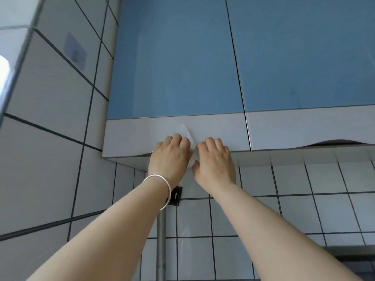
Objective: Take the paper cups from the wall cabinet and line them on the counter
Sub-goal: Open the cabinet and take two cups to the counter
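The wall cabinet's left door (174, 63) is blue with a pale grey band along the bottom, and it is closed. My left hand (169, 157), with a silver bangle on the wrist, grips the door's bottom edge beside the curved finger recess, fingers bent over the grey band. My right hand (214, 159) is close beside it on the same edge, fingers curled against the band and thumb below. A small white piece of paper (183, 129) lies flat on the band between and under the two hands. No paper cups are in sight.
A second closed blue door (304, 57) hangs to the right, with its own recess at the bottom edge. White tiled walls run on the left and below the cabinet. A grey metal pipe (161, 240) and a black bracket (176, 195) are under the cabinet.
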